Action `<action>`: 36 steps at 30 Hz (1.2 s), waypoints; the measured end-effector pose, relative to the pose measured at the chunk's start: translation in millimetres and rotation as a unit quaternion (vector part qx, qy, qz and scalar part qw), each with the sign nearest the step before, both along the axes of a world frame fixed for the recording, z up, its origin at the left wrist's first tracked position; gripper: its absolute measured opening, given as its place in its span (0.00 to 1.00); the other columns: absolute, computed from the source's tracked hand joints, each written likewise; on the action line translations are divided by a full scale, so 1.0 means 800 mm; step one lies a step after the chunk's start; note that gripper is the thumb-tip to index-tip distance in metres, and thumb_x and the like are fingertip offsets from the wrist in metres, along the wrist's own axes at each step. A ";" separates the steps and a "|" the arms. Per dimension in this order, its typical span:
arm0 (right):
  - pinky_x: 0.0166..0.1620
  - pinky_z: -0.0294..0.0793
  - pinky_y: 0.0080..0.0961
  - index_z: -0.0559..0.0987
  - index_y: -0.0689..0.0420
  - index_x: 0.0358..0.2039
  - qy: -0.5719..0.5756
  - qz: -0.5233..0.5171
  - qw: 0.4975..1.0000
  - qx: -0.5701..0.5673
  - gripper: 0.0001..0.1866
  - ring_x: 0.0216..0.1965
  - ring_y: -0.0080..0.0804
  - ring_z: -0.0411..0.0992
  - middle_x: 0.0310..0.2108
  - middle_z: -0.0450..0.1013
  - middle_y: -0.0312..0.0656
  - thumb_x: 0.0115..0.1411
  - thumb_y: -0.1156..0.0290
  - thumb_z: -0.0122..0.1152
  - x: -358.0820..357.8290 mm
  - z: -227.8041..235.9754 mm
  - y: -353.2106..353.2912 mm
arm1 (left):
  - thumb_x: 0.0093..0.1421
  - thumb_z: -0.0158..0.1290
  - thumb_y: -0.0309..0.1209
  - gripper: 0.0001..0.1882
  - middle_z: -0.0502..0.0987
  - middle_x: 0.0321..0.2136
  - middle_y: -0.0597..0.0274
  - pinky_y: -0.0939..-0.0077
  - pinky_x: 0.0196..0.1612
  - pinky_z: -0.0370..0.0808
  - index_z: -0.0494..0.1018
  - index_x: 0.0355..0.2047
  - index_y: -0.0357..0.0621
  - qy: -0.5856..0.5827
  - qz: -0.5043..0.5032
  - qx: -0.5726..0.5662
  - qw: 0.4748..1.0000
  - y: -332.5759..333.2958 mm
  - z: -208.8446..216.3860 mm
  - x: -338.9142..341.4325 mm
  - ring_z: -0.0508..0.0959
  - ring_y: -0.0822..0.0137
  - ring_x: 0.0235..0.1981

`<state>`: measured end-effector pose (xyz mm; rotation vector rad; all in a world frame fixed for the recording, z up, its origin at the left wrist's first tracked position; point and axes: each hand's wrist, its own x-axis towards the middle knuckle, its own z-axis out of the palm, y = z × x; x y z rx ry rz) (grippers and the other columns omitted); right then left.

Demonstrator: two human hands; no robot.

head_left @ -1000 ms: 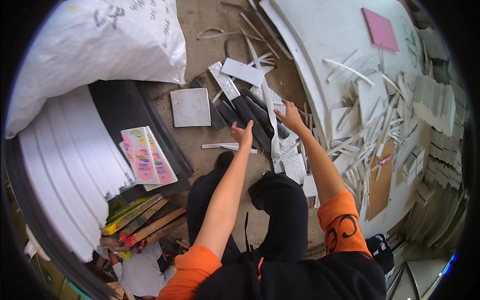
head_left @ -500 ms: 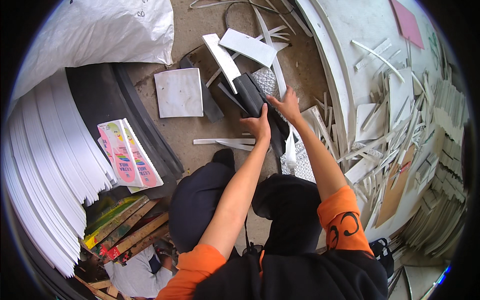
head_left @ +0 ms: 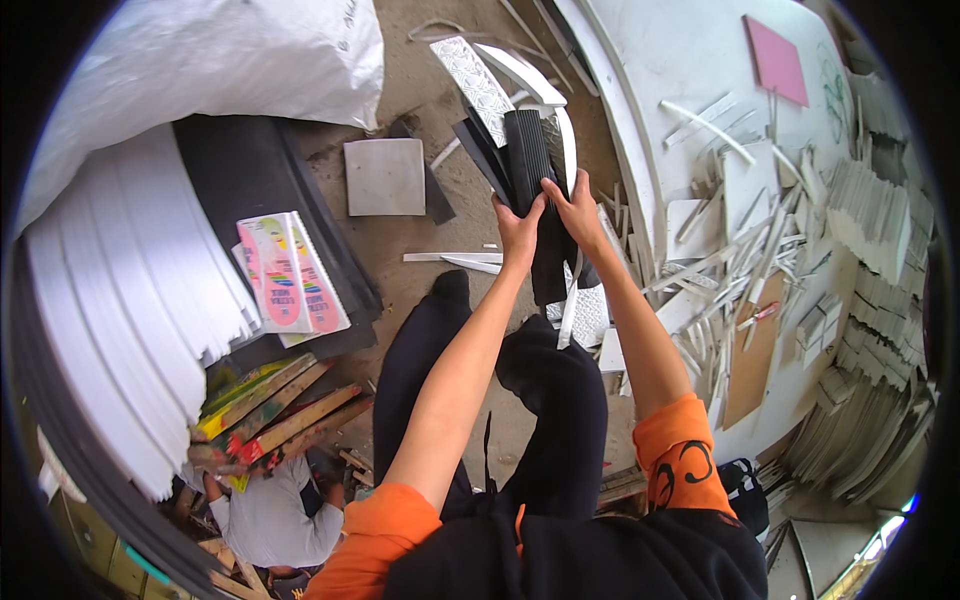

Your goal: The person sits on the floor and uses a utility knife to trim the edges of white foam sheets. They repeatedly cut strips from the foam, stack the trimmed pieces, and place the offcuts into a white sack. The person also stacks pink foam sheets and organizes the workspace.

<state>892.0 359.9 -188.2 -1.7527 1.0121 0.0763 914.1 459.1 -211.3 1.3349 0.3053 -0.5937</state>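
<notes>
Both hands grip a bundle of long scrap strips in front of my knees. My left hand [head_left: 519, 236] is closed round its left side, thumb on top. My right hand [head_left: 580, 212] wraps the right side, its thumb next to the left one. On top lies a black ribbed strip [head_left: 527, 150]. Left of it are flat black strips [head_left: 482, 152] and a white textured strip [head_left: 472, 88]. A bent white strip [head_left: 520, 73] arches over the far end. The bundle's lower end hangs between my forearms, above a white textured piece [head_left: 590, 318] on the floor.
A pale square piece [head_left: 385, 177] and thin white offcuts lie on the floor. Stacked white sheets [head_left: 130, 300], printed pink-and-white cardboard [head_left: 290, 275] and a white sack [head_left: 230, 75] are left. A scrap-strewn white board [head_left: 690, 70] is right. A person in grey [head_left: 275, 525] is lower left.
The strips have been gathered closer and raised off the floor, the ribbed strip now on top. My right hand has shut round the bundle. The whole view has shifted slightly.
</notes>
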 end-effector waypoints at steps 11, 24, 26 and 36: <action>0.39 0.66 0.30 0.58 0.62 0.44 -0.136 0.044 0.988 -0.051 0.26 0.37 0.43 0.69 0.34 0.69 0.54 0.52 0.58 0.55 0.125 0.424 0.064 | 0.48 0.56 0.31 0.31 0.66 0.41 0.51 0.75 0.44 0.65 0.52 0.47 0.34 -0.141 0.012 -0.038 0.989 0.064 0.408 0.125 0.69 0.64 0.42; 0.43 0.63 0.28 0.57 0.64 0.46 -0.315 0.219 0.923 -0.030 0.27 0.40 0.39 0.67 0.37 0.66 0.54 0.53 0.60 0.54 0.417 0.698 0.153 | 0.50 0.53 0.27 0.29 0.67 0.39 0.49 0.76 0.41 0.67 0.50 0.47 0.32 -0.293 0.188 -0.016 0.937 0.157 0.695 0.382 0.70 0.64 0.39; 0.44 0.63 0.28 0.57 0.65 0.46 -0.365 0.246 0.898 -0.011 0.27 0.40 0.38 0.66 0.38 0.66 0.53 0.53 0.60 0.54 0.467 0.721 0.173 | 0.50 0.53 0.27 0.29 0.67 0.39 0.50 0.76 0.41 0.67 0.50 0.47 0.33 -0.328 0.213 -0.020 0.920 0.176 0.724 0.423 0.70 0.64 0.39; 0.39 0.63 0.25 0.53 0.69 0.47 -0.503 0.356 0.786 0.054 0.30 0.35 0.35 0.65 0.33 0.66 0.52 0.54 0.62 0.54 0.734 0.847 0.271 | 0.50 0.54 0.29 0.29 0.65 0.42 0.54 0.79 0.43 0.64 0.51 0.48 0.33 -0.481 0.295 0.071 0.822 0.270 0.870 0.657 0.67 0.68 0.41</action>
